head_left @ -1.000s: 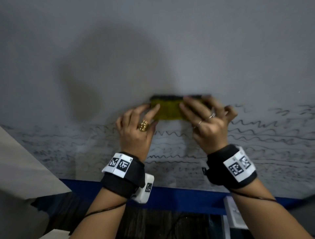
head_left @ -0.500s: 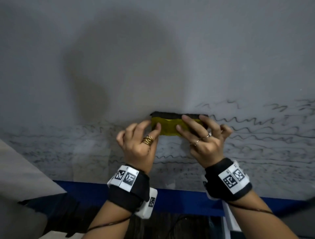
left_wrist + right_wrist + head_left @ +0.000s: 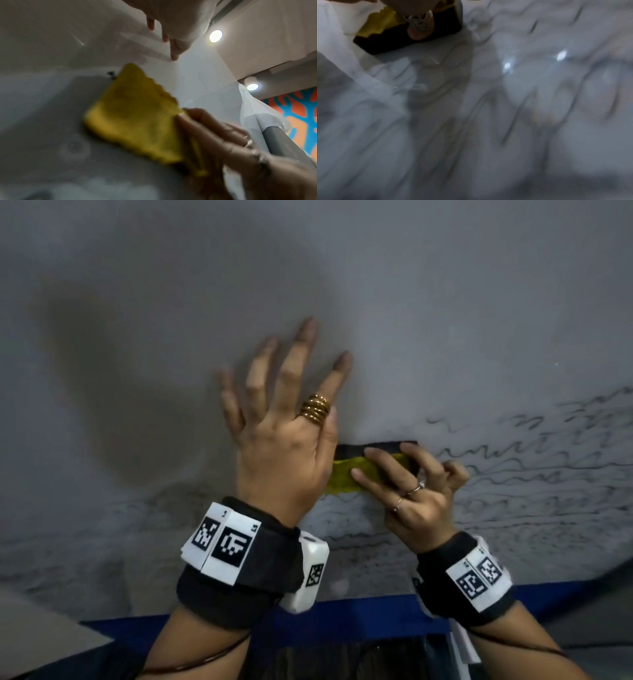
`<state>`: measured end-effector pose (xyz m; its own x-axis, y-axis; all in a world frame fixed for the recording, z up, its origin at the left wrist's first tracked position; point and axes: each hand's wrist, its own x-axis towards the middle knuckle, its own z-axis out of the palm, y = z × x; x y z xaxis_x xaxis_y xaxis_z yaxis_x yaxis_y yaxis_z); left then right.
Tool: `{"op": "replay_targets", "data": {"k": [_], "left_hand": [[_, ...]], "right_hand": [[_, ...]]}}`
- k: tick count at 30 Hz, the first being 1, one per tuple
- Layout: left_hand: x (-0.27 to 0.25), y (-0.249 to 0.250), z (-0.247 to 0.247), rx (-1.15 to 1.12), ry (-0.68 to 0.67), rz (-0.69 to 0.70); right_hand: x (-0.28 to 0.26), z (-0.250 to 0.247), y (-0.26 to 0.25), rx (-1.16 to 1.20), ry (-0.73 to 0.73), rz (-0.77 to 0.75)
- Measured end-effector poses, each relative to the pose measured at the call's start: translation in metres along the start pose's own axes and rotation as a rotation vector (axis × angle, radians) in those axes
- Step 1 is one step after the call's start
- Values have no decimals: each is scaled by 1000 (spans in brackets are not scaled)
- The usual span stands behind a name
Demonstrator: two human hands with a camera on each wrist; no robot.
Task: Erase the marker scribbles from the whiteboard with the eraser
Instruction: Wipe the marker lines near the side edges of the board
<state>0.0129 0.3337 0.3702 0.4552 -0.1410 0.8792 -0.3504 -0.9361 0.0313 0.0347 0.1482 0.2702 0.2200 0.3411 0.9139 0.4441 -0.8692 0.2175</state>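
Note:
The whiteboard (image 3: 445,302) fills the head view, wiped grey above, with black wavy scribbles (image 3: 548,474) across its lower right. A yellow eraser (image 3: 342,474) with a black felt edge lies flat against the board at the top of the scribbles. My right hand (image 3: 404,491) holds it, two fingers laid over the yellow back; the right wrist view shows a fingertip (image 3: 421,27) on the eraser's dark side (image 3: 385,39). My left hand (image 3: 287,405) is off the eraser, fingers spread, hovering above and left of it. In the left wrist view the eraser (image 3: 137,121) is blurred.
A blue ledge (image 3: 359,628) runs along the board's bottom edge. A white object (image 3: 462,645) stands below it at the right. A pale grey panel (image 3: 41,628) fills the lower left corner. Faint smeared scribbles (image 3: 102,542) cover the board's lower left.
My left hand has let go of the eraser and lifted with its fingers spread. The eraser has moved down the board, now held by my right hand alone.

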Motion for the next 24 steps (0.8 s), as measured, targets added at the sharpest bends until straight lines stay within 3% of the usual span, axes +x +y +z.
{"op": "replay_targets", "data": {"k": [4, 7, 12, 14, 16, 19, 22, 24], "left_hand": [[2, -11, 5, 14, -18, 33], [0, -8, 10, 47, -22, 38], [1, 1, 23, 68, -55, -32], [1, 1, 27, 62, -61, -22], [1, 4, 28, 36, -67, -33], [-1, 10, 26, 0, -101, -59], [-2, 9, 20, -28, -148, -51], [0, 5, 18, -41, -172, -42]], "right_hand": [[35, -25, 43, -102, 150, 63], [38, -18, 40, -95, 217, 107], [-19, 0, 20, -131, 111, 157], [-26, -8, 39, -197, 114, 285], [-18, -13, 47, -200, 175, 523], [9, -1, 11, -69, 242, 715], [9, 9, -30, -90, 136, 499], [-8, -1, -17, -119, 71, 433]]}}
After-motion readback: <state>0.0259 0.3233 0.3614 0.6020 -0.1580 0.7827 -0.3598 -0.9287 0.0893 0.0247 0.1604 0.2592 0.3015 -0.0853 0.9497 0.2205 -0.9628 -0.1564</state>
